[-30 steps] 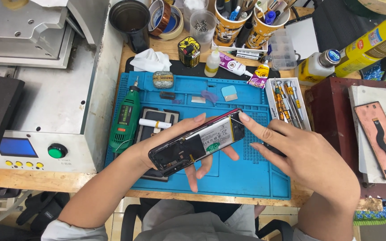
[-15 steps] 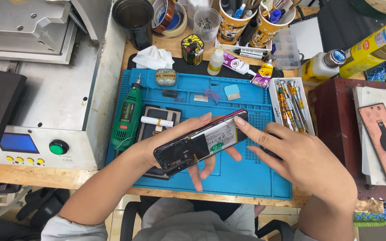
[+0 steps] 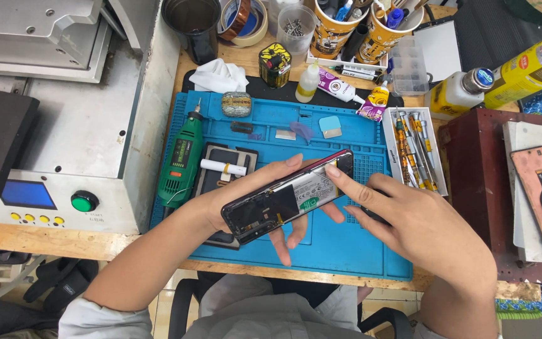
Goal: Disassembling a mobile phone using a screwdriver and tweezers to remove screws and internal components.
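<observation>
While the left hand (image 3: pixel 233 204) cradles the opened black smartphone (image 3: pixel 286 196) from underneath, the right hand (image 3: pixel 421 229) pokes one fingertip at its upper end, holding nothing.

Phone's tilted face-up above the blue silicone repair mat (image 3: pixel 346 251) so the insides show. Bare mat lies just below it; further back a green rotary tool (image 3: pixel 180 157) and white tray of screwdrivers (image 3: pixel 437 182) crowd the wooden desk (image 3: pixel 45 242).

Wooden workbench (image 3: pixel 45 242) seen from above, blue work mat (image 3: pixel 346 248) across its middle, grey metal machine (image 3: pixel 83 125) at the left, dark red box (image 3: pixel 481 169) at the right, cups of pens (image 3: pixel 346 28) along the back, even bright light
</observation>
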